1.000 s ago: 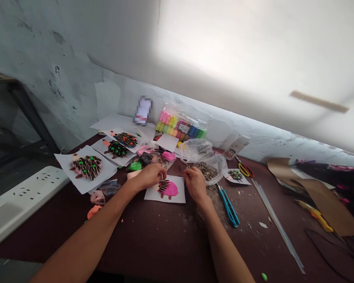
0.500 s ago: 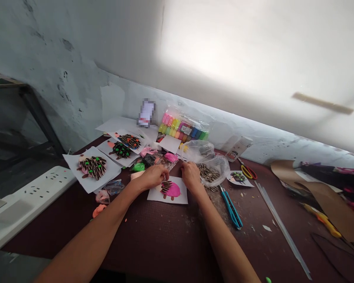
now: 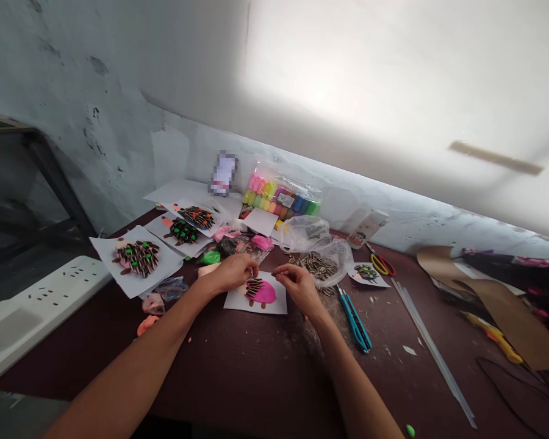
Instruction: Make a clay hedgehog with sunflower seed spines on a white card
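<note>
My left forearm (image 3: 137, 360) and right forearm (image 3: 354, 378) are slim and bare, tapering to narrow wrists, running out past the bottom edge of frame. Left hand (image 3: 231, 273) and right hand (image 3: 299, 286) bare too, slender fingers, nails too small to tell

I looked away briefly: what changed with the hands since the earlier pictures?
The right hand has moved left, fingers pinched, toward the pink clay shape on its paper sheet. The left hand stayed beside that shape; the bag of sunflower seeds stayed put.
</note>
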A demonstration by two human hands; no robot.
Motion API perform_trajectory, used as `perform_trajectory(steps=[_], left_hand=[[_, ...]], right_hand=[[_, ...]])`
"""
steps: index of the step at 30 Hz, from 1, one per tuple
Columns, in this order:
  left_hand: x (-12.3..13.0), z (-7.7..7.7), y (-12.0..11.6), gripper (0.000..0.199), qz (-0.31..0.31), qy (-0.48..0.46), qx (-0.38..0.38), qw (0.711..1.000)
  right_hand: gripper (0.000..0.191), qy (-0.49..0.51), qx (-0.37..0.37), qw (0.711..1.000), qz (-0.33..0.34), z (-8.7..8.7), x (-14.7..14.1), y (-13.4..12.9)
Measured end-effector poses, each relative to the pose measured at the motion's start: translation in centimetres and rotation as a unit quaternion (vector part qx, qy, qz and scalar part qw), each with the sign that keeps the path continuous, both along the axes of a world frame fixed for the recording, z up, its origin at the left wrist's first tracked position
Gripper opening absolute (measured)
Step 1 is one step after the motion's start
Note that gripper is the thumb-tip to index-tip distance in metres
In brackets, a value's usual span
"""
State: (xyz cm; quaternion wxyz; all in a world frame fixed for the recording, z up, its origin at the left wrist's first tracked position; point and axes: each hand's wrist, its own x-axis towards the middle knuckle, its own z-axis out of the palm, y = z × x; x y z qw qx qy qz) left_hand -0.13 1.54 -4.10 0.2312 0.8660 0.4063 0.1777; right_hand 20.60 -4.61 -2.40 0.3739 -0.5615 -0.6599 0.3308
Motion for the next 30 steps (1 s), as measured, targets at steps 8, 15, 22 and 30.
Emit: perform_trajectory(steps=[8,15,22,30], left_hand=[[0.0,0.5,-0.2,0.027,0.007,0.016,-0.017,1.000],[-0.1,0.5,-0.2,0.026,0.001,0.011,-0.012,1.000],[0.1,0.5,-0.2,0.027,0.011,0.026,-0.017,0.999],[0.0,0.7,-0.3,0.028,0.005,0.025,-0.015,1.000]], right_hand=[[0.020,0.067,-0.040,0.997,-0.003,0.0,-0.1,-0.7],[0.017,0.030,-0.015,0.999,-0.007,-0.3,-0.6,-1.9],[0.018,-0.102,0.028,0.994,-0.012,0.0,-1.4,-3.1],[0.014,-0.200,0.057,0.978,-0.011,0.5,-2.1,-3.6]])
